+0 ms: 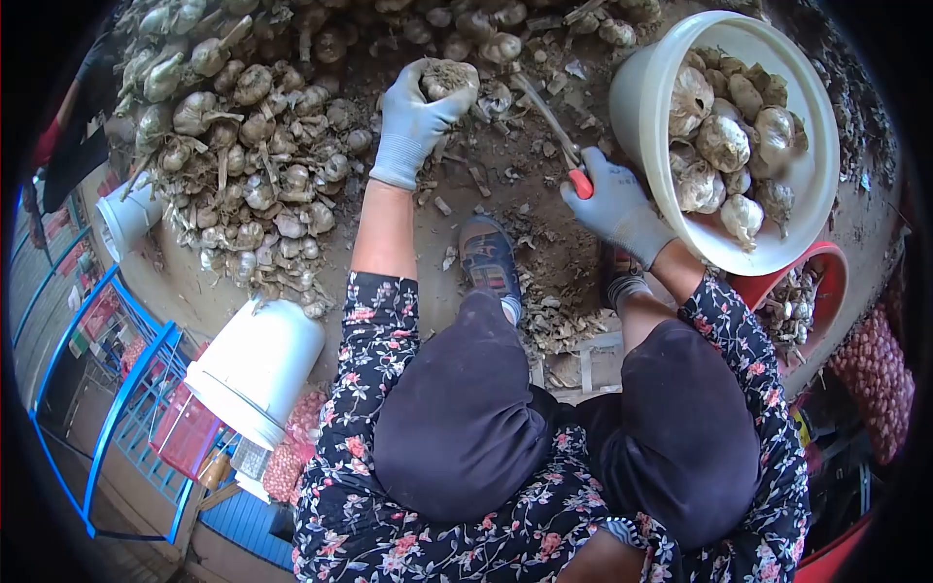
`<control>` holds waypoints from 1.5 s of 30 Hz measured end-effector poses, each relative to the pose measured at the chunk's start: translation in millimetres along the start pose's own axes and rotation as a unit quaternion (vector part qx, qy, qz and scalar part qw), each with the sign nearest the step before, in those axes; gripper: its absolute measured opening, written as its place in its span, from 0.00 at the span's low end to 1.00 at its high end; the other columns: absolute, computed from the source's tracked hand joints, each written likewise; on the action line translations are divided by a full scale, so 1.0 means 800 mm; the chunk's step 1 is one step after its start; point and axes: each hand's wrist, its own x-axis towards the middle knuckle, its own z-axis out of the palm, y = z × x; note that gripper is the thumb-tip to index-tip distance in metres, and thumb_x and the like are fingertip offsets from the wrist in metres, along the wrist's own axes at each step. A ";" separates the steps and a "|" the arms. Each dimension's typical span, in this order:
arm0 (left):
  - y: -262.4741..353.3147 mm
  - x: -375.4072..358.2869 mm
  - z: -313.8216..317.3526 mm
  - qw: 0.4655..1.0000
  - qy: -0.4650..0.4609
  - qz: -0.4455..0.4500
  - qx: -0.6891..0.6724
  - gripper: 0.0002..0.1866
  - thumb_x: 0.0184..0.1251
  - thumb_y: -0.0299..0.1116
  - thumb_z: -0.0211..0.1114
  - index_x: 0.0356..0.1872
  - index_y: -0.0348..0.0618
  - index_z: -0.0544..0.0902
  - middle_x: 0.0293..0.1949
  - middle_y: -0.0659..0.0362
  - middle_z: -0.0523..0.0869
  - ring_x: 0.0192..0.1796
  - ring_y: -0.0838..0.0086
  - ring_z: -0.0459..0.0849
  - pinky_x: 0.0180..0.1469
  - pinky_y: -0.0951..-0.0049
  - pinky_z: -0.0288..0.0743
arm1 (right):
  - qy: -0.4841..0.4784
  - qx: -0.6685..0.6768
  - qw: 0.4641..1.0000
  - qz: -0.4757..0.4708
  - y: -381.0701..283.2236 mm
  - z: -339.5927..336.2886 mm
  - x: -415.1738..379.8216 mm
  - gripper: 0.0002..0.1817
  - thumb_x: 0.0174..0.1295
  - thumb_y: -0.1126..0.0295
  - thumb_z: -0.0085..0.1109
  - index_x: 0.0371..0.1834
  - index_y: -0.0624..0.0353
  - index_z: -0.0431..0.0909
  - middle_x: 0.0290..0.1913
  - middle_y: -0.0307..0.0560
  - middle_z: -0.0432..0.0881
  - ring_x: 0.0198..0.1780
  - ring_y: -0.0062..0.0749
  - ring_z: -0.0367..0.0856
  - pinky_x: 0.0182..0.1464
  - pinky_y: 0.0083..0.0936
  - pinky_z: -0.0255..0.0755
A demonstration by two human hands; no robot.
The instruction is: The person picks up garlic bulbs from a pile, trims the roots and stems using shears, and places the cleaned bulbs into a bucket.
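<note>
My left hand (pixel 418 121), in a grey glove, is closed around a garlic bulb (pixel 445 80) whose rooty side faces up. To its right my gloved right hand (pixel 612 199) grips the red handle of a cutting tool (pixel 547 117). The tool's long metal part points up and left, its tip near the held bulb but apart from it. A white bucket (pixel 823 146) with several garlic bulbs (pixel 724 144) stands tilted beside my right hand. The garlic heap (pixel 258 165) spreads out at the left and top.
A white bucket (pixel 262 364) lies lower left, another (pixel 129 216) farther left. Blue metal rails (pixel 126 389) stand behind them. At the right are a red container (pixel 831 291) with garlic pieces and a net sack (pixel 875 379). Stem scraps litter the ground around my shoes (pixel 489 257).
</note>
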 end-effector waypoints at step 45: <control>-0.003 -0.085 -0.028 0.942 -0.178 -0.096 -0.267 0.31 0.47 0.26 0.72 0.57 0.36 0.72 0.44 0.57 0.83 0.44 0.72 0.83 0.48 0.74 0.79 | 0.006 -0.030 0.993 -0.115 0.020 0.016 -0.029 0.16 0.58 0.60 0.57 0.36 0.62 0.69 0.32 0.64 0.80 0.39 0.58 0.81 0.43 0.48 0.71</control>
